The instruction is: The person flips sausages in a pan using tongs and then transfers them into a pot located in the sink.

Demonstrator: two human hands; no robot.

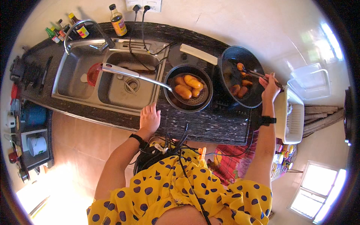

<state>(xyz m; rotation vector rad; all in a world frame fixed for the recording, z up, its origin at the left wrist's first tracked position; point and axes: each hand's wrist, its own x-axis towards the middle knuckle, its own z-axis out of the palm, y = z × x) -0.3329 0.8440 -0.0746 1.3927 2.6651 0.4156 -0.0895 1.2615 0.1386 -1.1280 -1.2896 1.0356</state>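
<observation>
My right hand (270,85) grips dark chopsticks (256,74) whose tips are at a small browned piece of food (240,67) in the dark frying pan (254,60). Several more browned pieces lie lower in the pan. Its cream handle (198,54) points to the upper left. Left of it, a metal skimmer (153,80) rests across a dark pot (188,108), holding several golden-brown, oval pieces (183,91). The skimmer's handle reaches over the sink. My left hand (150,118) rests on the counter edge by the sink, fingers spread, with nothing in it.
A double steel sink (104,95) with a red strainer (92,75) and curved faucet (84,22) lies left. Sauce bottles (119,24) stand behind it. A cream dish rack (294,118) and a clear plastic container (310,81) are at the right. Black cords cross the sink's rear.
</observation>
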